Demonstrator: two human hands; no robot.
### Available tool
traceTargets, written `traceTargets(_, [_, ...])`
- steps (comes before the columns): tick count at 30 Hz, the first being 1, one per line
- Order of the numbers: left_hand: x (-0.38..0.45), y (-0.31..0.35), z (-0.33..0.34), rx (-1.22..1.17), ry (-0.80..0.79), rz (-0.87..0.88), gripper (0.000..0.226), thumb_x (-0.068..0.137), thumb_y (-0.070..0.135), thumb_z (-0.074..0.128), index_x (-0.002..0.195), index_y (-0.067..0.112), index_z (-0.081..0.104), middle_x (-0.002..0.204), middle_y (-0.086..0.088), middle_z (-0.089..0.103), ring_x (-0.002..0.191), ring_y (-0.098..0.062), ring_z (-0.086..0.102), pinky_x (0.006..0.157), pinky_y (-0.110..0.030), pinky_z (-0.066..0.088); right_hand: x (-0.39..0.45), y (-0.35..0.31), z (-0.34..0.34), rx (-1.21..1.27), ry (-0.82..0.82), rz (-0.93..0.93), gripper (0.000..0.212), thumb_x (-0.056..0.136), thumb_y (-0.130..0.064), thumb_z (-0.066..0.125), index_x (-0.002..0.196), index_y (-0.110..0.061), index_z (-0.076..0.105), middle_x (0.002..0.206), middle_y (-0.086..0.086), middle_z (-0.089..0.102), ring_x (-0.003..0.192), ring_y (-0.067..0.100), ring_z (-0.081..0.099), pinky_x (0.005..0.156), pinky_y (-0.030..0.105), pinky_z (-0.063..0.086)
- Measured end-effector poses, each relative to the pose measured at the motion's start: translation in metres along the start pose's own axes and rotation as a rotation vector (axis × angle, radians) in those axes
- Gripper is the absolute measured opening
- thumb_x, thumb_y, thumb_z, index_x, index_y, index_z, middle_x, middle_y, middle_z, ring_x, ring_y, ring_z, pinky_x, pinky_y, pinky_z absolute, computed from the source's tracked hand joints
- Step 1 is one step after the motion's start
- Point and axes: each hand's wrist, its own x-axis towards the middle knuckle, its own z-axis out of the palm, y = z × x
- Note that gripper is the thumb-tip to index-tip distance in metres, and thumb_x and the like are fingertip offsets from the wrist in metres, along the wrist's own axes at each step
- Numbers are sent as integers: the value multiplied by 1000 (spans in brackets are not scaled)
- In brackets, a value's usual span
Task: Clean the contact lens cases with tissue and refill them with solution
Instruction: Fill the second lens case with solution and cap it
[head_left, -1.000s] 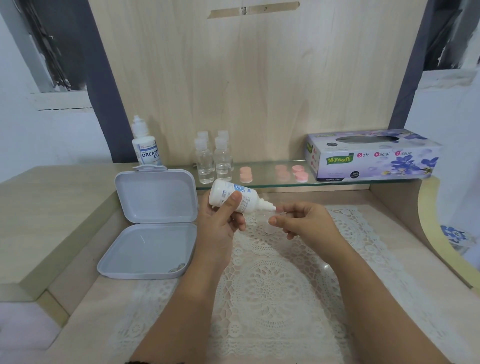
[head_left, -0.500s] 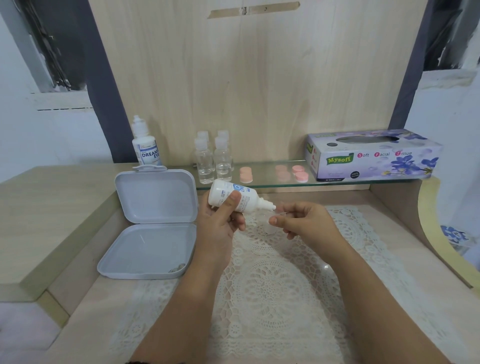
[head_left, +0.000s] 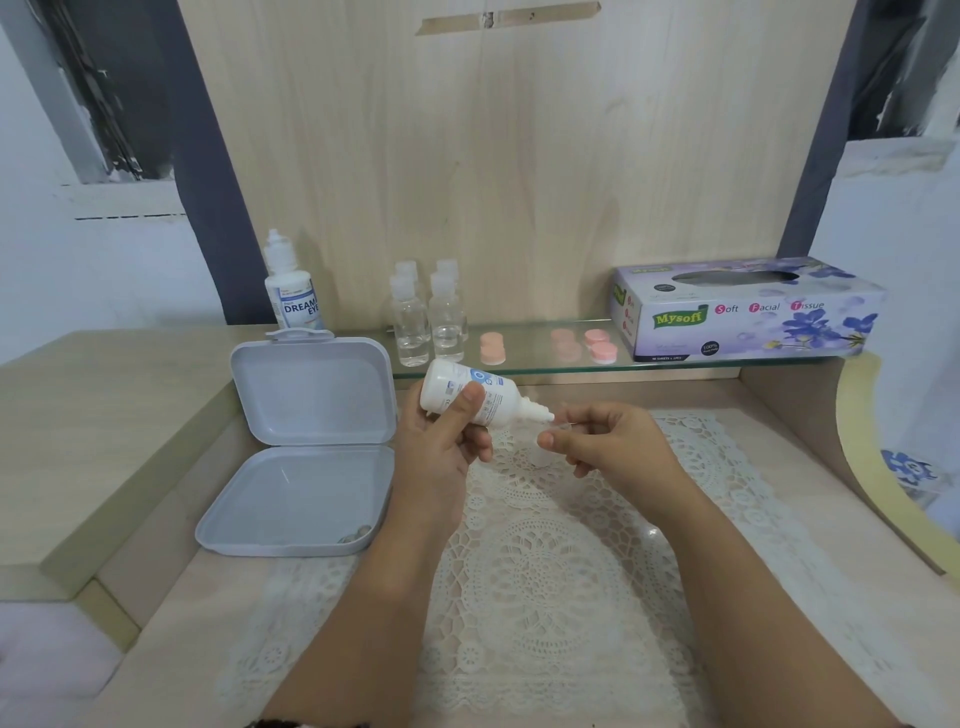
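Solution from the small white plastic bottle is what we aim with our left hand, which grips it tilted, nozzle toward the small clear lens case. Our right hand pinches this case above the white lace mat. An open grey plastic box lies to the left.

Open lace mat between box and desk wall

"Mysoft" tissue box; "DREAM EYE" bottle
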Motion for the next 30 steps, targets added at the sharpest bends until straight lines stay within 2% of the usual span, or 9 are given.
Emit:
traceTargets(9, [0, 0, 1, -20, 10, -1, 33, 73, 25, 68, 100, 11, 57, 79, -8, 63, 48, -13, 48, 43, -24, 41, 0, 0, 0, -1, -4, 1, 25, 68, -14, 85, 90, -12, 74, 64, 4, 64, 53, 10, 54, 55, 23, 50])
traceTargets(20, [1, 0, 0, -17, 19, -16, 32, 73, 24, 68, 100, 11, 56, 74, -6, 64, 48, -13, 49, 43, -23, 42, 1, 2, 0, -1, -4, 2, 25, 67, -15, 85, 90, -13, 74, 67, 7, 65, 54, 12, 54, 57, 25, 50])
traceTargets(30, [2, 0, 0, -18, 32, -13, 37, 72, 26, 69, 102, 10, 56, 79, -10, 63, 48, -12, 50, 42, -23, 42, 1, 1, -1, 4, -6, 1, 26, 68, -14, 85, 90, -11, 73, 66, 8, 62, 54, 12, 54, 55, 23, 50])
